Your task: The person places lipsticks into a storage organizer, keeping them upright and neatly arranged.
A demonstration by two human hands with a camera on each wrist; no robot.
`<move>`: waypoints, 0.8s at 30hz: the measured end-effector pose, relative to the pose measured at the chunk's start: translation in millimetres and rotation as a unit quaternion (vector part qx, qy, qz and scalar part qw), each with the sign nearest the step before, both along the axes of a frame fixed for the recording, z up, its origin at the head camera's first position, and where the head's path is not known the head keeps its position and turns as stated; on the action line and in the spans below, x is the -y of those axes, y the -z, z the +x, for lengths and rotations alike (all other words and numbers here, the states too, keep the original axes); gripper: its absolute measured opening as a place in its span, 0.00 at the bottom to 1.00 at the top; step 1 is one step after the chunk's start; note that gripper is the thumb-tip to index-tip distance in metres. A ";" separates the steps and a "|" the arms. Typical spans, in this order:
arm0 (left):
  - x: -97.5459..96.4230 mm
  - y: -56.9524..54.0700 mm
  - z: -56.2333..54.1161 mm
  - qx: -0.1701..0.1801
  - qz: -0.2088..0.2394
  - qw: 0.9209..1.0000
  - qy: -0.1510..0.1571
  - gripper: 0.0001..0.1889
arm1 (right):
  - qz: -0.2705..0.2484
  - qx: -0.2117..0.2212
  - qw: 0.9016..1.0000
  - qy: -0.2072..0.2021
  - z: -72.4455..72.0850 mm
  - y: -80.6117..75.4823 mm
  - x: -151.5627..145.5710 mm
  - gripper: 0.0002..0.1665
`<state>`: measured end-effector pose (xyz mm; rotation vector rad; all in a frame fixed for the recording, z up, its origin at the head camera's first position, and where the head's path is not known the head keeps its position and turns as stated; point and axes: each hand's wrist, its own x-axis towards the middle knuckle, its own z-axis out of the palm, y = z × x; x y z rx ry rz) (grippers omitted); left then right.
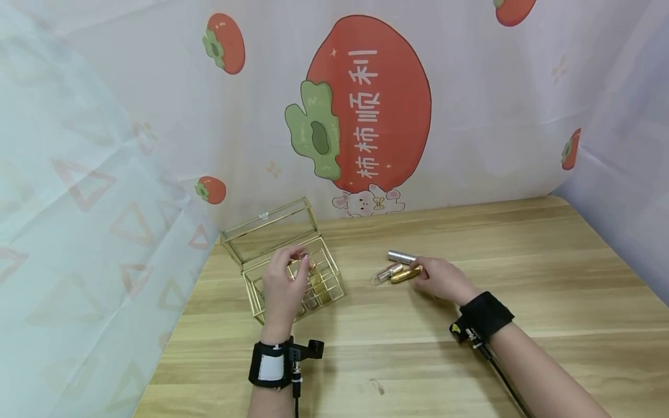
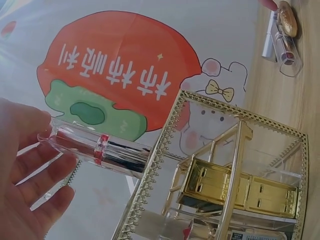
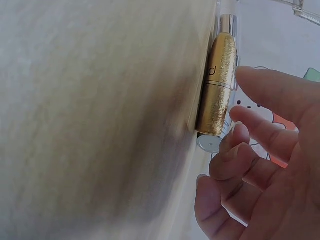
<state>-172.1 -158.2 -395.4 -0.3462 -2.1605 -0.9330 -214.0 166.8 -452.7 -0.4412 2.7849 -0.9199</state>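
My left hand (image 1: 284, 281) pinches a clear-capped lipstick (image 2: 100, 147) with a red ring by one end. Its other end reaches over the gold-trimmed glass box (image 1: 251, 298), whose lid (image 1: 269, 241) stands raised at the back. Inside the box, thin gold bars form compartments, and a shiny gold case (image 2: 240, 190) sits in one. On the table to the right lie a gold lipstick (image 3: 218, 82), a silver tube (image 1: 401, 256) and another clear-capped lipstick (image 1: 388, 273), close together. My right hand (image 1: 444, 280) is beside them, fingers loosely bent, thumb and fingertips right at the gold lipstick.
The wooden table (image 1: 397, 360) runs back to a white curtain (image 1: 470, 174) printed with red persimmons. More curtain closes off the left and right sides. Each wrist wears a black strap (image 1: 488, 315) with a small camera and cable.
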 end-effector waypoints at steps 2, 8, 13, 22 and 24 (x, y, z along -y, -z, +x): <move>0.6 2.4 0.1 0.007 -0.001 1.000 -0.005 0.10 | 0.000 0.003 1.000 0.002 0.0 1.3 0.2 0.21; 1.8 6.9 -1.5 0.028 -0.005 0.999 -0.014 0.10 | -0.001 -0.003 1.000 0.001 -0.4 3.2 0.4 0.21; 2.2 8.6 -2.4 0.046 -0.008 0.999 -0.019 0.11 | 0.003 -0.006 1.000 0.000 -0.9 2.7 0.0 0.21; 2.9 14.2 -5.5 0.082 -0.010 0.996 -0.017 0.12 | 0.010 -0.002 1.000 0.003 -3.2 4.0 0.6 0.22; 3.2 16.2 -6.6 0.088 -0.013 0.996 -0.018 0.12 | 0.009 -0.004 1.000 0.003 -3.7 4.4 0.6 0.21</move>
